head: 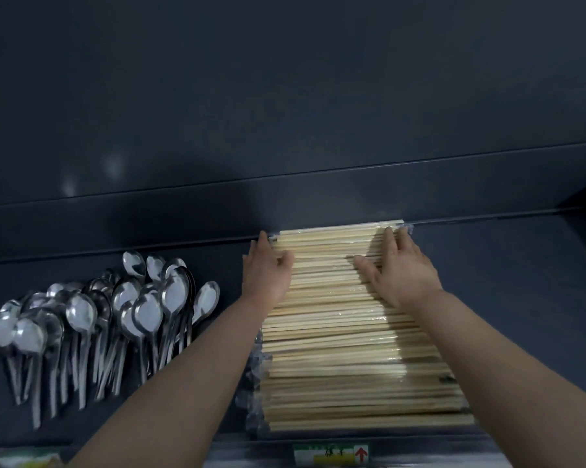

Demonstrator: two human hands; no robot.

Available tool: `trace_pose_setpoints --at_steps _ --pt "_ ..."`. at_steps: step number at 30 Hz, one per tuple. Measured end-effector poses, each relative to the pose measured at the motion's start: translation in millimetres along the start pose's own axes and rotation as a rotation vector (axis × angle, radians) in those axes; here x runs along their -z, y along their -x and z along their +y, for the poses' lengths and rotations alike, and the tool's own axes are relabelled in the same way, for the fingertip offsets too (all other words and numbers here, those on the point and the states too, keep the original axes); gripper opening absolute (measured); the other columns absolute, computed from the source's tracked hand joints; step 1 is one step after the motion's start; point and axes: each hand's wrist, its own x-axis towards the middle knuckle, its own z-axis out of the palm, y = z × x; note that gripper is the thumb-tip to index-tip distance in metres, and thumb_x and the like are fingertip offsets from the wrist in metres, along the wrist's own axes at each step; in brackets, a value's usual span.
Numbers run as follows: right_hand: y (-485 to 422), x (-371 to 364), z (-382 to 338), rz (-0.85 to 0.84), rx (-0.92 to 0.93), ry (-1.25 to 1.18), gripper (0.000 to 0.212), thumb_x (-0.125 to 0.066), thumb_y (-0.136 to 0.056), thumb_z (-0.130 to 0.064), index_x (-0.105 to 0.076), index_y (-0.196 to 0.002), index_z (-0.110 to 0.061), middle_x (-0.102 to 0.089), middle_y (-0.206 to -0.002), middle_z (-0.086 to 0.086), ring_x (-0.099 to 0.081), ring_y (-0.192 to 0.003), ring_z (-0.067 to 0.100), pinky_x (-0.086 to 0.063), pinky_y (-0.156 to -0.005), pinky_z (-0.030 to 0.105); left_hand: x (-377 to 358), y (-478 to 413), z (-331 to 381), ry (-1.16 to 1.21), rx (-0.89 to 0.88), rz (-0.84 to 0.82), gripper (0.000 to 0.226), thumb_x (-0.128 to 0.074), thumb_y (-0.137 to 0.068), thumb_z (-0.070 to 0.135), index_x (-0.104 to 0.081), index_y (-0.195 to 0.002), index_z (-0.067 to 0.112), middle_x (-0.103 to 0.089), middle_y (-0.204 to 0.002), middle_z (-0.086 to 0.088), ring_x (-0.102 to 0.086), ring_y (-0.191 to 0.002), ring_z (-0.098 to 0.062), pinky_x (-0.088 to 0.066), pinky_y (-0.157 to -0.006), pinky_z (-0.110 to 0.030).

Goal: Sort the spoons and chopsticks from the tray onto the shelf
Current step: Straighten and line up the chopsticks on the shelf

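Chopsticks (352, 349), pale wood in clear wrap, piled on the dark shelf (514, 298) right of centre; long axis left to right, rows running from the near edge back to the rear wall (285, 204); left hand (266, 271) set against the left ends of the far rows, fingers (262, 243) straight along those ends, thumb bent over the top sticks; pressing rather than clamping, by the look of it; right hand (401, 268) laid flat on top near the right ends, fingers (389, 241) straight and slightly apart, tips close to the wall, holding nothing. Both hands at the far end of the pile, one to each side, sticks lying crosswise between them; probably squaring the far rows, so any coming push likely inward along the sticks or back toward the wall; left hand better placed for the ends. Spoons (116, 315) heaped well to the left on the same shelf, bowls toward the wall, handles toward the near edge; apart from the pile, left forearm passing between; label with a red arrow (330, 454) on the near edge below the pile; tray out of view; nothing between hands and sticks.
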Motion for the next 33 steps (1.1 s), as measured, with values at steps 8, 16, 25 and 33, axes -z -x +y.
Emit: trace_pose_setpoints --at_steps 8,16,25,33 --pt "-15.3 -1.2 5.0 0.021 -0.078 0.049 0.096 -0.014 -0.086 -0.075 0.007 -0.152 -0.009 0.004 -0.159 0.016 -0.004 -0.146 0.031 -0.012 -0.117 0.045 -0.6 -0.1 2.4 0.016 0.016 0.009 0.075 -0.047 -0.100 0.035 -0.003 -0.155 0.011 -0.010 -0.162 -0.006 -0.005 -0.150 -0.022 -0.008 -0.122 -0.040" --pt "-29.2 -3.8 9.2 0.020 -0.036 0.008 0.088 -0.019 -0.091 -0.069 -0.002 -0.153 -0.008 -0.005 -0.161 0.006 0.000 -0.148 0.017 -0.002 -0.119 0.039 -5.6 -3.7 6.3 -0.127 -0.004 0.014 0.074 -0.043 -0.100 0.040 -0.004 -0.154 0.009 -0.013 -0.162 -0.006 -0.008 -0.150 -0.018 0.001 -0.122 -0.038" --pt "-21.8 2.4 9.4 0.028 -0.026 -0.056 0.088 -0.022 -0.093 -0.066 -0.003 -0.152 -0.005 -0.004 -0.160 0.011 -0.005 -0.148 0.022 -0.010 -0.119 0.037 -0.1 1.8 -0.2 0.124 0.042 0.017 0.069 -0.042 -0.102 0.032 -0.001 -0.155 0.017 -0.015 -0.161 -0.002 -0.017 -0.148 -0.025 -0.018 -0.121 -0.040" --pt "2.4 -6.0 15.8 0.037 -0.009 -0.166 0.067 -0.027 -0.102 -0.043 -0.005 -0.152 -0.005 -0.008 -0.160 0.011 -0.007 -0.148 0.021 -0.015 -0.117 0.035 0.8 22.2 -11.9 0.093 0.000 -0.016 0.064 -0.037 -0.103 0.035 -0.003 -0.156 0.020 -0.019 -0.161 -0.001 -0.021 -0.147 -0.023 -0.025 -0.118 -0.041"
